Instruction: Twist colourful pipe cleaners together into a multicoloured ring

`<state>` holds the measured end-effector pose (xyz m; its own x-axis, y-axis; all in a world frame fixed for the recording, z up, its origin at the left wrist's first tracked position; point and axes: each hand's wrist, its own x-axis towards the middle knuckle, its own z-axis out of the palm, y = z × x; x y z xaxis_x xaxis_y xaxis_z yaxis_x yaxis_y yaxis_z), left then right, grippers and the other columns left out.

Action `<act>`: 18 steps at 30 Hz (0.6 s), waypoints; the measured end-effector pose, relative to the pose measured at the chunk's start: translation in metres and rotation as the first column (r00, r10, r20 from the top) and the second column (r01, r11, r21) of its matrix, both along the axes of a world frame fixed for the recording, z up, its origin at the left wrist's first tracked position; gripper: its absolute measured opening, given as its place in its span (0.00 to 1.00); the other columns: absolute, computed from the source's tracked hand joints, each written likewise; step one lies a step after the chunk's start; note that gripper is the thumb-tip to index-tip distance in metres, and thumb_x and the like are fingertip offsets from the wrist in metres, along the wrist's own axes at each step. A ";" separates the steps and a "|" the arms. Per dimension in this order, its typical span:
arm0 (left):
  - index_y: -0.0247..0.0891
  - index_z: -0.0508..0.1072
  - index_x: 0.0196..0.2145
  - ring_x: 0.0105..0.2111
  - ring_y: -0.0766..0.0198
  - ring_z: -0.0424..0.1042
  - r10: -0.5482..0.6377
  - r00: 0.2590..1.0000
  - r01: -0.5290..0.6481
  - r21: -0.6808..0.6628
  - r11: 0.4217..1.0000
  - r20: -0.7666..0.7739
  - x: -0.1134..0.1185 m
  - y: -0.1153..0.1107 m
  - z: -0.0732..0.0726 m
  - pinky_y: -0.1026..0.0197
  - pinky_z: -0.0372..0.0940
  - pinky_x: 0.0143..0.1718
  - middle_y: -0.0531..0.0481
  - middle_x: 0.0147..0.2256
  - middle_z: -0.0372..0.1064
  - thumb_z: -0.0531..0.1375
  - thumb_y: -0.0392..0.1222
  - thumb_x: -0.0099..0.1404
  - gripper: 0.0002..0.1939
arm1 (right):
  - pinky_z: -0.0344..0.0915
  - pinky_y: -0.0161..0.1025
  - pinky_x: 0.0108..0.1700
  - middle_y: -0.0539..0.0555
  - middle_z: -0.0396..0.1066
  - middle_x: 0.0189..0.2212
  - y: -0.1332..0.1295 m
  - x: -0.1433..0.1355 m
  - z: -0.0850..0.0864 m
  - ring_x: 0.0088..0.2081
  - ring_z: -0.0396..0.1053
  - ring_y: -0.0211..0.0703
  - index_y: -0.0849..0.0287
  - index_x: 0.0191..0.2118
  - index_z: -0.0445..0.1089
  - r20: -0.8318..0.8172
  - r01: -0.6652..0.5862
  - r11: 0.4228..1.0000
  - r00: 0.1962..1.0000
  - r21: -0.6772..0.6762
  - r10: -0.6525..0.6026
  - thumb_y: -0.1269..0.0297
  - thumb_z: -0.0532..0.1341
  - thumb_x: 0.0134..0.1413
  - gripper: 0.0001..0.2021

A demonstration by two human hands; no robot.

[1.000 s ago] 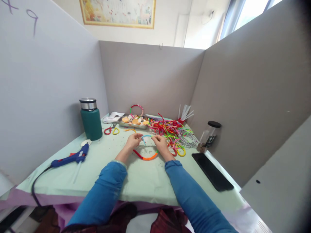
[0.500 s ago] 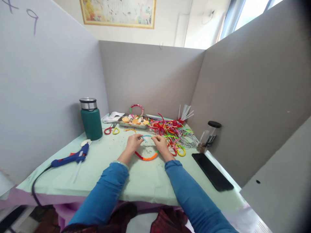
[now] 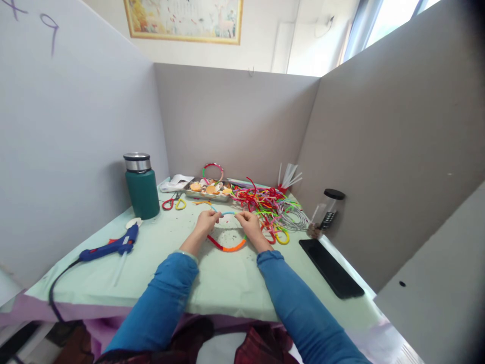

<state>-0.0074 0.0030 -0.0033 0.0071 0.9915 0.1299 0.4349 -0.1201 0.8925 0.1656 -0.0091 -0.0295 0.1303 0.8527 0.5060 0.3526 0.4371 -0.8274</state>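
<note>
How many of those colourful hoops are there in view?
2. One hoop is between the left hand and right hand; the other hoop rises at the far side of the metal tray. More could hide in the tangled strands.

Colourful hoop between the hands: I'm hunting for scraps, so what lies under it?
Under the hoop, the pale green cloth shows, with small dark specks scattered on it. They are too small to identify. The left hand and right hand hide whatever lies beneath them.
</note>
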 end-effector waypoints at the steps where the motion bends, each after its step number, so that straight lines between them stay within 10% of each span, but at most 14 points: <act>1: 0.35 0.67 0.18 0.10 0.71 0.52 -0.008 1.000 0.009 -0.015 1.000 0.021 0.000 0.000 -0.001 0.67 0.48 0.15 0.58 0.08 0.50 0.53 0.51 0.55 0.17 | 0.52 0.32 0.25 0.48 0.61 0.18 0.000 0.000 0.000 0.23 0.56 0.35 0.61 0.22 0.67 0.003 0.002 1.000 1.000 0.003 -0.002 0.53 0.56 0.45 0.15; 18: 0.34 0.73 0.27 0.23 0.66 0.69 -0.025 0.994 0.006 0.166 0.986 0.109 0.000 0.002 -0.002 0.67 0.63 0.22 0.49 0.24 0.70 0.56 0.52 0.53 0.17 | 0.54 0.32 0.28 0.47 0.62 0.18 0.002 0.002 -0.001 0.24 0.56 0.35 0.61 0.21 0.66 0.002 0.057 0.998 0.998 -0.025 -0.057 0.55 0.56 0.43 0.14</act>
